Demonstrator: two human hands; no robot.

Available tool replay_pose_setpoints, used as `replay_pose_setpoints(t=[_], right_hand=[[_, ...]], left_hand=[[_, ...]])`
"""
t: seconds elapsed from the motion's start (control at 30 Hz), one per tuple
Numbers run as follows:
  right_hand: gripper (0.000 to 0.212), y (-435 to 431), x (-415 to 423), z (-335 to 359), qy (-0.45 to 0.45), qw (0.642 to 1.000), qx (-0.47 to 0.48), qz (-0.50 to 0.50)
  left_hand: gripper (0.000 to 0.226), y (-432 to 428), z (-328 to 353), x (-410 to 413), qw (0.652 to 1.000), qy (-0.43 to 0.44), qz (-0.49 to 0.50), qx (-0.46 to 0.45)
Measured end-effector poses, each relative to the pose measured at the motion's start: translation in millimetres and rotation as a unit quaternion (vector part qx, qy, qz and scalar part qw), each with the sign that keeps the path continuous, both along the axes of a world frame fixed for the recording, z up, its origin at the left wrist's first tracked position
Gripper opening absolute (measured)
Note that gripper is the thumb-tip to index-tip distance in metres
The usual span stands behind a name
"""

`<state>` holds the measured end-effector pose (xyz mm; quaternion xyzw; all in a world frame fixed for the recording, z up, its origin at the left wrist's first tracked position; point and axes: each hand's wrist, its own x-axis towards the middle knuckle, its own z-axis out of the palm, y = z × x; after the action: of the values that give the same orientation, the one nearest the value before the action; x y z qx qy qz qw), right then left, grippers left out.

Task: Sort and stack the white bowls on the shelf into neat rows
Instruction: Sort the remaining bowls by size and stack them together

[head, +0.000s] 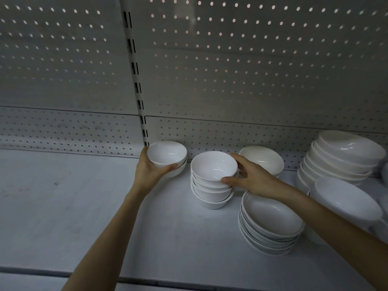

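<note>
Partway done on the shelf (63,206): the left hand (147,171) curls its fingers round a small bowl (167,153) just left of the four-bowl stack (212,192); the right hand (252,179) pinches that stack's top bowl (214,164) (shallow-bowl piles (270,219) right of it look unaligned).

Level: dim overall, with a cold grey-blue cast.
Source: warm pinpoints glow through the pegboard (231,59) holes; the brightest pool lies on the shelf (168,227) mid-frame.
Glare: small white glints sit inside the bowls (214,166).
Shadows: soft and dark beneath the stacks and along the foot of the back wall.
Distortion: wide-angle bend; the post (136,80) leans and the shelf front curves.
Blur: the plates (346,198) at the right edge are smeared, while the centre is fairly sharp.
</note>
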<state>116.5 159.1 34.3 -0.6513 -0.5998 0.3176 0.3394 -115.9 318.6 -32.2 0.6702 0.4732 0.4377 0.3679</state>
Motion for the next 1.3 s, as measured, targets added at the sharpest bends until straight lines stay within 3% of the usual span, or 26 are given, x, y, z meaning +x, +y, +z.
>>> replay_pose_setpoints(t=[0.3, 0.47, 0.8, 0.93, 1.0, 1.1, 1.2, 1.3], right_hand=[[0.062, 0, 0, 0, 0.011, 1.0, -0.004, 0.001], [0.077, 1, 1, -2, 0.011, 1.0, -0.007, 0.001], [0.064, 2, 2, -1, 0.035, 0.999, -0.011, 0.013], [0.076, 4, 3, 0, 0.036, 0.999, -0.016, 0.017], [0.084, 5, 4, 0, 0.021, 0.999, -0.021, 0.012], [0.073, 5, 5, 2, 0.0, 1.0, -0.012, 0.001], [0.091, 8, 8, 6, -0.008, 0.999, -0.01, -0.034], [0.093, 10, 9, 11, -0.001, 0.999, 0.015, -0.049]], left_hand=[[0.102, 0, 2, 1, 1.0, -0.005, -0.001, 0.019], [0.109, 1, 2, 2, 1.0, 0.018, 0.002, 0.015], [0.104, 6, 10, -1, 1.0, 0.024, -0.008, -0.017], [0.101, 9, 12, -1, 0.999, 0.012, 0.006, -0.03], [0.098, 9, 13, -1, 0.999, -0.005, 0.014, -0.038], [0.092, 8, 20, -1, 0.998, -0.043, 0.029, -0.038], [0.094, 10, 34, -4, 0.993, -0.102, 0.028, -0.046], [0.1, 12, 48, -11, 0.982, -0.178, -0.006, -0.067]])
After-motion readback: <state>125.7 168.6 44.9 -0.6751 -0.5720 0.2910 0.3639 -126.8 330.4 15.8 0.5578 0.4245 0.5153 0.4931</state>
